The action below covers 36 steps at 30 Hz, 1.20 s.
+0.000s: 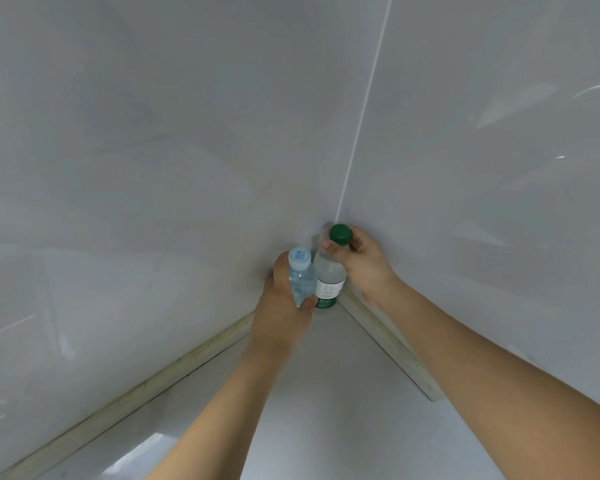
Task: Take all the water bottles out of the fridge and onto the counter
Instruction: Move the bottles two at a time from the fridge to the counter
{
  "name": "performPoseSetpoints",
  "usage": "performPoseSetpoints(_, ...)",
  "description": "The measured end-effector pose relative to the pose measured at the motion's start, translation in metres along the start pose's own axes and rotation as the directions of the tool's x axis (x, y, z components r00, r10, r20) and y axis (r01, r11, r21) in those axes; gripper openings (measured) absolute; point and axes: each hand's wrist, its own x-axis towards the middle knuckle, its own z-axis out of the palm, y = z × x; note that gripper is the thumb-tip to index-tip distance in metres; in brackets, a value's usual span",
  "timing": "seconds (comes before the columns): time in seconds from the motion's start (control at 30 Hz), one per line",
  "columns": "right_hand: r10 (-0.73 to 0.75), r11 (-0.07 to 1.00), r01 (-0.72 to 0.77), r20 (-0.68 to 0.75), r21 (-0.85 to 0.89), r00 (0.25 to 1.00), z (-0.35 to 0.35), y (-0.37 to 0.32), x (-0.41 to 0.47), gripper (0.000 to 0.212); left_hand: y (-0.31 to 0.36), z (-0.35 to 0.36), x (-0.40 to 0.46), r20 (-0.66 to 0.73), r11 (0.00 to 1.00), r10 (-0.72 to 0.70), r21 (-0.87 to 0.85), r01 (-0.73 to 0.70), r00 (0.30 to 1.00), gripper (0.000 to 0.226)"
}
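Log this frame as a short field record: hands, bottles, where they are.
left hand: grips the blue-capped bottle round its body
right hand: grips the green-capped bottle at the neck, below the cap
bottles: side by side, upright or nearly so; contact unclear
location: corner of the counter, against the tiled wall
fridge: not in view

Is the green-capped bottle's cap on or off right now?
On. The green cap sits atop the green-capped bottle, which the right hand grips near the neck beside the blue-capped bottle.
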Motion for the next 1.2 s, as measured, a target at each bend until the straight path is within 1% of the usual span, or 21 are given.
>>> performPoseSetpoints(0.07,0.030,1.000,-0.030,0.024,0.005,0.999,0.000,0.005,-0.001,0.028,0.001,0.004,0.007,-0.012,1.000,0.021,0.017,-0.021,1.000,0.076)
performPoseSetpoints(0.2,0.033,0.999,-0.034,0.006,0.042,0.999,-0.001,0.008,-0.004,0.028,0.000,0.008,0.010,-0.009,0.999,0.034,0.026,-0.034,0.999,0.076)
performPoseSetpoints(0.3,0.035,0.999,-0.034,-0.017,0.020,0.999,0.001,0.007,-0.008,0.032,-0.003,0.007,0.008,-0.013,0.999,0.045,0.018,-0.045,0.999,0.076)
performPoseSetpoints(0.43,0.058,0.995,-0.066,-0.110,-0.070,0.992,-0.002,-0.001,-0.029,0.051,-0.002,0.003,0.008,0.036,0.999,0.003,0.040,-0.005,0.999,0.080)
performPoseSetpoints(0.47,0.069,0.993,-0.081,-0.139,-0.080,0.988,-0.004,-0.003,-0.035,0.051,-0.001,0.002,0.009,0.055,0.999,-0.005,0.052,0.002,0.998,0.082)
performPoseSetpoints(0.53,0.070,0.989,-0.091,-0.169,-0.118,0.983,-0.012,-0.011,-0.057,0.045,0.003,-0.001,0.007,0.072,0.998,-0.019,0.062,0.014,0.997,0.084)
performPoseSetpoints(0.6,0.045,0.973,-0.086,-0.189,-0.215,0.981,-0.022,-0.019,-0.084,0.050,0.016,-0.006,0.000,0.057,0.997,-0.037,0.076,0.033,0.998,0.087)
performPoseSetpoints(0.7,0.006,0.921,-0.086,-0.209,-0.379,0.978,-0.039,-0.030,-0.125,0.056,0.048,-0.016,-0.018,0.012,0.984,-0.040,0.172,0.037,0.999,0.088)
performPoseSetpoints(0.8,-0.017,0.873,-0.082,-0.198,-0.481,0.980,-0.057,-0.042,-0.173,0.057,0.080,-0.026,-0.048,-0.010,0.935,0.072,0.348,-0.064,0.997,0.080)
performPoseSetpoints(0.87,-0.039,0.843,-0.070,-0.192,-0.533,0.981,-0.073,-0.053,-0.211,0.057,0.103,-0.030,-0.076,0.046,0.868,0.161,0.468,-0.164,0.986,0.075)
performPoseSetpoints(0.93,-0.064,0.812,-0.056,-0.184,-0.581,0.981,-0.085,-0.063,-0.238,0.057,0.120,-0.031,-0.098,0.108,0.807,0.208,0.543,-0.233,0.972,0.071)
performPoseSetpoints(1.03,-0.121,0.774,-0.033,-0.200,-0.632,0.972,-0.110,-0.082,-0.285,0.056,0.156,-0.028,-0.138,0.187,0.723,0.295,0.598,-0.347,0.937,0.065)
performPoseSetpoints(1.13,-0.158,0.742,-0.037,-0.228,-0.670,0.961,-0.140,-0.093,-0.332,0.055,0.189,-0.011,-0.178,0.273,0.640,0.393,0.605,-0.474,0.878,0.061)
performPoseSetpoints(1.2,-0.178,0.718,-0.038,-0.237,-0.695,0.955,-0.161,-0.097,-0.358,0.055,0.206,0.004,-0.198,0.308,0.592,0.439,0.608,-0.530,0.844,0.059)
